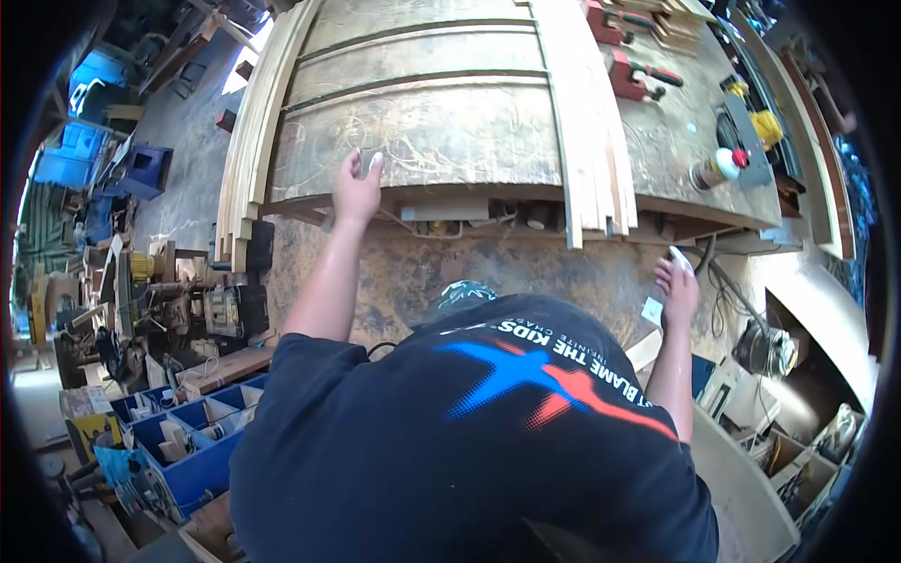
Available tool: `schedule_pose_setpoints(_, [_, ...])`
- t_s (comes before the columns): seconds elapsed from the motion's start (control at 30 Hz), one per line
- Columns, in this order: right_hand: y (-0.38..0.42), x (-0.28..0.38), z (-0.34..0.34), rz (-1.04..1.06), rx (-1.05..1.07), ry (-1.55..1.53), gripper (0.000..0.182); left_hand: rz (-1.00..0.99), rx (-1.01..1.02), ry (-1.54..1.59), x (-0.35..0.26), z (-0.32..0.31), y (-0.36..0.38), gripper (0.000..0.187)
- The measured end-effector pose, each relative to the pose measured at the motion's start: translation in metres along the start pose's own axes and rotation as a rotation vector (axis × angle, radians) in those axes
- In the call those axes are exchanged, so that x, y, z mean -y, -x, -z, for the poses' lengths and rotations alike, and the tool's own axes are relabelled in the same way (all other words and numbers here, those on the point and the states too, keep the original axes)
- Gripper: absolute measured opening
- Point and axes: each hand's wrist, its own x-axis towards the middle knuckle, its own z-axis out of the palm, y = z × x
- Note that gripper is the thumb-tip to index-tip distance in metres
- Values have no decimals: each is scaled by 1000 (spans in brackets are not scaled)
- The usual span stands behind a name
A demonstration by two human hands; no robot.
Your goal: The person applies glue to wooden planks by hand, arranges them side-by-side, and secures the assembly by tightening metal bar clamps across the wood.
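Observation:
My left hand [357, 192] is over the front edge of the worn wooden workbench [422, 141], thumb and fingers apart and nothing visible between them. Off the bench's front right side is my right hand [679, 293], its fingers curled together and the thumb pointing up. A small white piece [652, 311] shows beside its fingers; whether it is held is unclear. Long pale wood strips [251, 141] lie along the bench's left side, and more wood strips [601, 141] lie to the right. Two dark lines cross the bench top between them.
Red clamps [627, 77] and a white bottle with a red cap [718, 169] are on the right part of the bench. Blue divided bins [192, 450] stand at lower left, near a black case [235, 311]. Cables and a machine [765, 349] are at right.

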Motion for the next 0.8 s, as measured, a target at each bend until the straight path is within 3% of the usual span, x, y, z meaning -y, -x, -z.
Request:
schedule_pose_setpoints(0.1, [3, 23, -9, 104, -135, -16, 39, -113, 50, -401, -5, 49, -85, 62])
schedule_pose_setpoints(0.17, [-1, 37, -18, 149, -234, 20, 37, -197, -37, -488, 38, 77, -154, 62])
schedule_pose_setpoints(0.27, [-11, 61, -51, 279, -345, 71, 32, -97, -33, -760, 76, 118, -237, 62])
schedule_pose_setpoints(0.3, [-13, 68, -72, 269, -357, 67, 31, 67, -27, -773, 73, 126, -248, 65])
schedule_pose_setpoints(0.33, [-16, 77, -96, 262, -392, 67, 30, -52, -22, -799, 118, 127, -278, 66])
schedule_pose_setpoints(0.43, [-12, 102, -170, 258, -378, 154, 27, 60, 132, -998, 91, 131, -280, 49])
schedule_pose_setpoints(0.5, [-11, 113, -217, 198, -265, 205, 30, 12, 107, -1073, 88, 135, -278, 44])
schedule_pose_setpoints(0.7, [-25, 122, -266, 122, -215, 265, 35, 1, 107, -902, 98, 129, -288, 41])
schedule_pose_setpoints(0.8, [-29, 128, -268, 150, -228, 287, 38, 17, 200, -851, 86, 116, -291, 47])
